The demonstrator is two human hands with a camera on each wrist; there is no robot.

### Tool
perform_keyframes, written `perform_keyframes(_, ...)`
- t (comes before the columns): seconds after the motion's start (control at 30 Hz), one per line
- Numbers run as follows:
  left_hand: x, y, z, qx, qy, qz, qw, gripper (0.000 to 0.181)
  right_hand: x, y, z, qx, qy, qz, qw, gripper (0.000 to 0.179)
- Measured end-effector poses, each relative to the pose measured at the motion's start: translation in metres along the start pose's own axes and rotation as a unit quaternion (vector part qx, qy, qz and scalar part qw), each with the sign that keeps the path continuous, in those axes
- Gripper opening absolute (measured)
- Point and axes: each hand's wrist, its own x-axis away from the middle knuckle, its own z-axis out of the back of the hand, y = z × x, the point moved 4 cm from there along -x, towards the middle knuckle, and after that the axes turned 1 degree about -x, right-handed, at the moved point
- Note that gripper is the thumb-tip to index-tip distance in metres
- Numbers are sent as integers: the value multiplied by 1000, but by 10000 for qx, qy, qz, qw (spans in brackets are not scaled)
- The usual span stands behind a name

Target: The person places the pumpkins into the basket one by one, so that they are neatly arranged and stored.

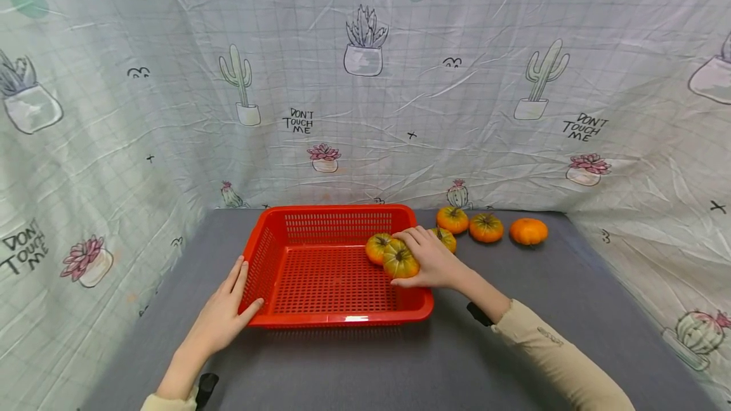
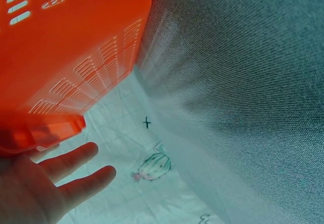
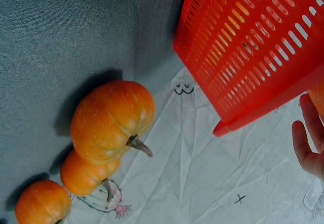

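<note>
A red plastic basket (image 1: 337,318) with slotted walls stands on the grey table. Over its right side, my right hand (image 1: 431,259) grips a small orange-green pumpkin (image 1: 401,260), thumb at the front and fingers across its top. Beside that, a second small pumpkin (image 1: 375,247) shows inside the basket, partly covered by the held one. My left hand (image 1: 219,316) rests at the basket's left front corner, its fingers straight along the rim and its thumb over the edge. In the left wrist view, straight fingers (image 2: 76,161) show beside the basket wall (image 2: 66,57).
Right of the basket, one pumpkin (image 1: 446,239) sits partly behind my right hand. Farther back stand three more: one near the basket (image 1: 452,219), one in the middle (image 1: 486,228) and a more orange one (image 1: 528,231). A patterned cloth (image 1: 365,132) hangs around the table.
</note>
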Motion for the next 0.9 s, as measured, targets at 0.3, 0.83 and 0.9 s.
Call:
perform_keyframes(0.3, -1, -1, -3, -15, -43, 43, 10000, 78, -6, -4, -9, -65, -853, 220, 9961, 77)
perform_keyframes(0.83, 0, -2, -2, 23, -32, 43, 10000, 76, -17, -14, -20, 116, -1771, 911, 9799, 81)
perform_keyframes(0.9, -1, -2, -2, 13, -38, 48, 10000, 76, -19, -14, -22, 171, -1890, 917, 9775, 82)
